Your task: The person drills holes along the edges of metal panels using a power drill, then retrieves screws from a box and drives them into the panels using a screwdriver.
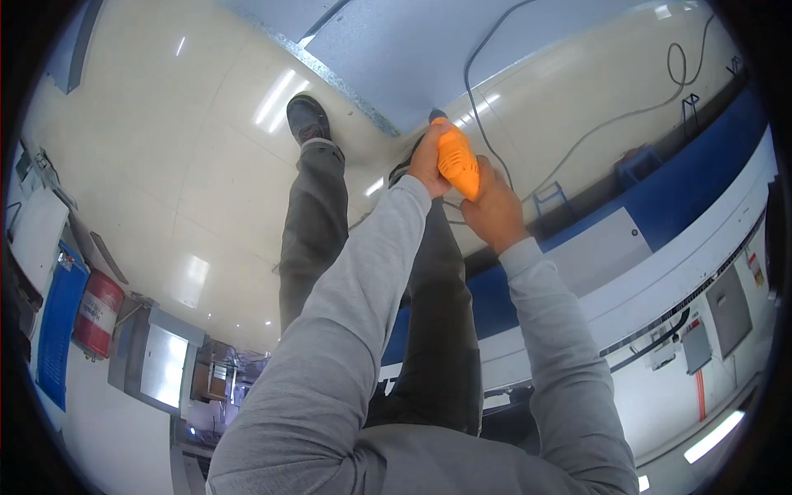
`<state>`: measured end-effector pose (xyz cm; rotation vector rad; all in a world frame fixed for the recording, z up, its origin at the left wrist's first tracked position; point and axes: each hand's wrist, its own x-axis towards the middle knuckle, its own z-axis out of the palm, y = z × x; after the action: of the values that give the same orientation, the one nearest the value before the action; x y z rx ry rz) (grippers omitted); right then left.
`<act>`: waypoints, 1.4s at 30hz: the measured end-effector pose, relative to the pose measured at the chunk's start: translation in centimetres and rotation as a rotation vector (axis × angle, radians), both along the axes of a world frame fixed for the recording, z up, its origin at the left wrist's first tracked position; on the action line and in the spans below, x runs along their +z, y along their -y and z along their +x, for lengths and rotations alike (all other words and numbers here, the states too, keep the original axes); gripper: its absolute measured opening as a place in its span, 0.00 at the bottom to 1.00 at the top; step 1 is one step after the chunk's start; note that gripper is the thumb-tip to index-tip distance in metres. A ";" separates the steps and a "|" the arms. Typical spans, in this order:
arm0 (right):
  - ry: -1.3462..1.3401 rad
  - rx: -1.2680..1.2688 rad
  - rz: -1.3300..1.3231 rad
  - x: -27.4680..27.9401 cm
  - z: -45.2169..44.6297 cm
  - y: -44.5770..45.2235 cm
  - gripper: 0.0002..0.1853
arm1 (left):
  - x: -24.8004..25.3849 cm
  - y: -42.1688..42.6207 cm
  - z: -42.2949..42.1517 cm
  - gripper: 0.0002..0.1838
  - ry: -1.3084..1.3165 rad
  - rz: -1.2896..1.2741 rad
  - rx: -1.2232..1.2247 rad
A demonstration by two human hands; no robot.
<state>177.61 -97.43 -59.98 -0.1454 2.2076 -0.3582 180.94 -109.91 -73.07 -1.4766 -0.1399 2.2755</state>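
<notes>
Two-handed grip: left hand and right hand clasp an orange power drill near a grey panel; steady, square support should help.

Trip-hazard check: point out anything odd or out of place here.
A loose cable trails across the floor at picture right with a stray loop, which might trip someone. The orange power tool looks undamaged.
</notes>
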 end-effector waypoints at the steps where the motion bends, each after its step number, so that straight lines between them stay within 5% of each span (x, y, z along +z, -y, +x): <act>1: -0.022 -0.012 -0.020 -0.1 0.1 -0.2 0.46 | 0.0 0.0 0.0 0.23 0.002 0.003 0.003; 7: 0.207 -0.309 -0.150 -0.4 -0.5 -1.3 0.49 | -0.3 -0.2 -0.3 0.24 0.012 -0.054 -0.047; 18: 0.182 -0.089 -0.021 0.8 -0.3 -1.1 0.49 | 0.6 -0.8 0.6 0.25 -0.026 -0.004 -0.016; 31: 0.229 -0.164 -0.157 5.4 -1.0 -2.2 0.50 | 4.9 -1.1 1.0 0.27 -0.046 -0.024 -0.046; 34: 0.641 -0.813 -0.614 5.2 -0.7 -4.0 0.49 | 9.3 -0.4 1.1 0.27 -0.052 -0.032 -0.058; 35: 0.690 -0.827 -0.592 5.8 -1.0 -4.1 0.49 | 10.7 0.4 1.0 0.27 -0.061 -0.035 -0.057; 37: 0.779 -0.841 -0.546 7.9 -3.0 -3.3 0.49 | 11.7 1.5 1.1 0.27 -0.065 -0.096 -0.020; 41: 0.509 -0.742 -0.498 10.3 -5.1 2.3 0.54 | 13.5 6.1 -0.5 0.26 -0.083 -0.097 0.064; 42: 0.388 -0.488 -0.399 10.9 -5.9 4.1 0.57 | 13.9 7.7 -1.3 0.25 -0.112 -0.083 0.083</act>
<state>171.67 -101.54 -49.07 0.2370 1.7444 -1.0084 179.64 -117.64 -59.18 -1.4030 -0.0756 2.4511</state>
